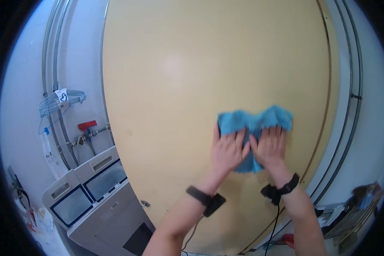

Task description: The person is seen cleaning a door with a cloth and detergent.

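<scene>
A pale yellow door [209, 59] fills the middle of the view. Against its right half lies a blue cloth [235, 121], rumpled, its upper edge folded over my fingertips. My left hand [228, 149] presses on the cloth's left part, fingers pointing up and holding it to the door. Beside it, my right hand [269, 146] holds the right part the same way, the two thumbs almost meeting. A lower piece of cloth hangs beneath the palms. The fingertips of both hands are partly hidden in the folds.
A twin-lid washing machine [111, 209] stands at lower left, below a red-handled valve [87, 125] and hangers [63, 102] on wall pipes. The door's round lock [145, 204] is low on its left. Flattened cardboard [356, 211] leans at lower right. Cables trail from both wrist straps.
</scene>
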A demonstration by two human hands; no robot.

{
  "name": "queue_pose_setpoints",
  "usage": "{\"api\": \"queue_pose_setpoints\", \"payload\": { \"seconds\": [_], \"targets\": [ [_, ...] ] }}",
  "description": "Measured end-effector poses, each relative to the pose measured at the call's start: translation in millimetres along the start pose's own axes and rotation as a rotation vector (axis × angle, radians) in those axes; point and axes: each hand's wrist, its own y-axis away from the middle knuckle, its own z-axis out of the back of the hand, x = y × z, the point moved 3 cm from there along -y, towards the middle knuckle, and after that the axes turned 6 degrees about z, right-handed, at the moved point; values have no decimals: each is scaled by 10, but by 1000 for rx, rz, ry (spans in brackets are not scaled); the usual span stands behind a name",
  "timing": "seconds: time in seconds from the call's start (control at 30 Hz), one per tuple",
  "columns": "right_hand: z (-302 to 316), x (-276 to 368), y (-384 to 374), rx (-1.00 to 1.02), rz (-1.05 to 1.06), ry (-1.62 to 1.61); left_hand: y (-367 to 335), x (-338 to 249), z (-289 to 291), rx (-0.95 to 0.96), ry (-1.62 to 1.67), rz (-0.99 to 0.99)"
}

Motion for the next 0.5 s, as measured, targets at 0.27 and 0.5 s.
{"api": "queue_pose_setpoints", "payload": {
  "seconds": [0.27,0.5],
  "targets": [
    [201,459,-1824,-332,169,186,-1192,1046,431,-298,-55,-76],
    [195,1190,-2762,-567,224,186,-1673,2037,877,-310,-138,-119]
  ]
}}
